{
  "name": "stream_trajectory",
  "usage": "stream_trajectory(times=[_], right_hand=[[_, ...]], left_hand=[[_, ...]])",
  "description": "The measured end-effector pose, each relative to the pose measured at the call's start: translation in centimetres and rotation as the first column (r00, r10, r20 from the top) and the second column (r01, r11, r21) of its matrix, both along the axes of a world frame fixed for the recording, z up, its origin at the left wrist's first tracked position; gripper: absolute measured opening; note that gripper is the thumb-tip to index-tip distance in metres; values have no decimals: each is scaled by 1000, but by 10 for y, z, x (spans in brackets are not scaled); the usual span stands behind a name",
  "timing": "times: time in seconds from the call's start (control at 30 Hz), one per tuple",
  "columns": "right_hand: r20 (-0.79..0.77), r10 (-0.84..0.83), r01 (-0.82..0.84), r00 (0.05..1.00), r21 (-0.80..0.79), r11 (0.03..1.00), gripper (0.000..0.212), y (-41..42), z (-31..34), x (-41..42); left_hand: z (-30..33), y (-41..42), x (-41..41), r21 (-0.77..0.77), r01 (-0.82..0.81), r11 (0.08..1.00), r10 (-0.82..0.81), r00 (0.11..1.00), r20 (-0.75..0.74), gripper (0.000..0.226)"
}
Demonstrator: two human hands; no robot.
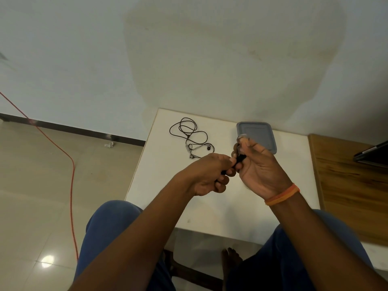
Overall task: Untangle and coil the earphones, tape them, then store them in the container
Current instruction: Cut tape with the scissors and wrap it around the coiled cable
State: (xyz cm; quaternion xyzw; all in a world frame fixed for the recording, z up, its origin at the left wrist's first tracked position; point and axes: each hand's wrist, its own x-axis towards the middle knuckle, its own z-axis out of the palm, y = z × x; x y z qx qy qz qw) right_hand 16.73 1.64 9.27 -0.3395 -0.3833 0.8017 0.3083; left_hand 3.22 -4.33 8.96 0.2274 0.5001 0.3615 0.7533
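While both hands meet above the white table (pixel 210 208), the head view shows no readable brand, label or writing on anything. 1 loose set of earphones (pixel 192 137) lies tangled on the table's far part, left of 1 grey container (pixel 257 131) with its lid on; the 2 are apart. The left hand (pixel 207 177) has its fingers curled, thumb and fingertips pinching a small dark bundle (pixel 239 160), which may be a second earphone cord, though blur keeps me from telling. The right hand (pixel 259 169), palm toward the camera, pinches the same bundle's upper end between thumb and curled fingers, and something pale and blurred sits at its fingertips. 1 orange band (pixel 282 195) circles the right wrist. 1 orange cable (pixel 63 152) runs across the tiled floor on the left. A wooden surface (pixel 352 185) adjoins the table on the right, carrying 1 dark flat object (pixel 372 153) at the frame's edge. 2 blue-clad knees and 1 bare foot show below.
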Motion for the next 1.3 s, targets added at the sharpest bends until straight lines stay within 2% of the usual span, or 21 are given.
stream_trajectory(times=[0.07,0.13,0.2,0.23,0.27,0.33,0.4,0.47,0.53,0.63,0.73,0.8,0.87,0.97,1.07,1.17,1.3], right_hand=[[18,1,-2,1000,12,1000,7,0,5,0],[114,44,-48,992,36,998,9,0,9,4],[219,105,-117,970,42,992,10,2,9,11],[223,137,-145,965,21,989,8,4,9,15],[180,162,-159,970,-30,987,10,7,8,19],[-1,155,-153,988,-171,973,31,12,9,26],[-73,142,-154,987,-212,965,42,17,9,30],[-21,202,-203,979,-124,971,38,20,11,34],[102,244,-245,964,-4,970,26,22,13,37],[323,197,-248,926,126,960,10,23,13,41],[294,312,-324,904,-8,946,10,18,9,44],[313,352,-340,882,-92,936,9,12,6,39],[417,226,-201,880,-103,974,8,6,-1,28],[566,-103,113,818,17,993,11,-4,-12,12],[628,-208,155,750,139,978,8,-13,-22,0],[600,-236,201,765,126,971,8,-18,-20,-6],[509,-274,317,816,1,948,15,-20,-15,-5]], left_hand=[[0,0,5,77,-58,995,65,994,-87,31],[-3,1,6,183,-70,981,122,948,-295,29],[-10,2,4,291,41,956,140,807,-573,28],[-12,1,4,320,107,941,138,743,-655,28],[-13,1,6,332,133,934,141,718,-682,27],[-12,0,9,332,59,941,158,793,-589,27],[-11,2,8,316,-41,948,185,878,-442,28],[-11,2,6,317,-41,948,163,914,-370,28],[-10,0,5,323,-35,946,133,949,-287,27],[-8,1,3,310,-94,946,170,959,-228,27],[-10,5,6,305,-177,936,250,943,-220,27],[-11,6,7,317,-216,923,302,919,-254,28],[-14,6,7,366,-196,910,326,883,-338,28],[-21,5,8,450,-82,889,342,774,-533,28],[-24,4,16,520,-32,854,418,638,-647,27],[-27,3,24,601,56,797,502,491,-712,23],[-31,1,27,631,96,770,551,399,-733,23]])
